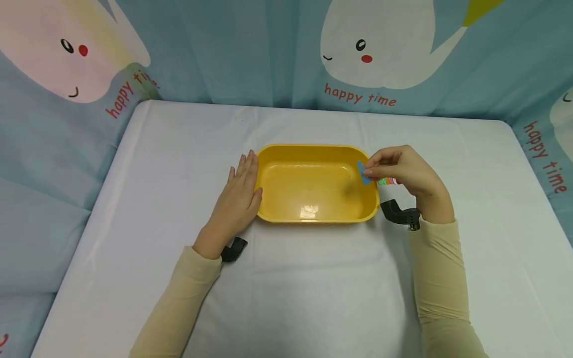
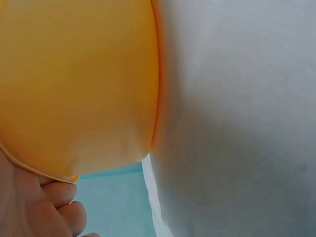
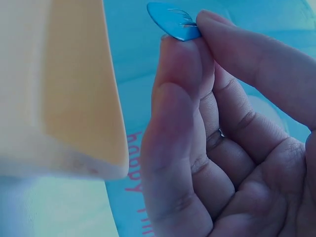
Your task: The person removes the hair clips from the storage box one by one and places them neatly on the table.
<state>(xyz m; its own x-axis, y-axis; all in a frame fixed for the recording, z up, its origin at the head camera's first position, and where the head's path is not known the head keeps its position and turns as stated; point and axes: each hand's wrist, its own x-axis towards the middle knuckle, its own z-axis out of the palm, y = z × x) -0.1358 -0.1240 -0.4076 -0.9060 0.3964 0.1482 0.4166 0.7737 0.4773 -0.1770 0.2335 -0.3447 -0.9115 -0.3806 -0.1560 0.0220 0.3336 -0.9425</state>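
A yellow plastic basin point(image 1: 304, 191) stands on the white cloth, its inside bare. My left hand point(image 1: 237, 199) lies along its left end with straight fingers and the thumb at the rim; the left wrist view shows its fingertips point(image 2: 74, 217) right below the rim. Over the basin's right end, my right hand point(image 1: 409, 174) pinches a small flat blue leaf-shaped piece point(image 1: 363, 172) between thumb and fingers. Close up in the right wrist view, that blue piece point(image 3: 170, 19) has a pointed end and thin slits.
Beside the basin's right end is a row of small multicoloured things point(image 1: 388, 181), partly hidden by the right hand. Black camera mounts point(image 1: 398, 214) sit at both wrists. A blue curtain point(image 1: 237, 54) with whale prints hangs behind the table.
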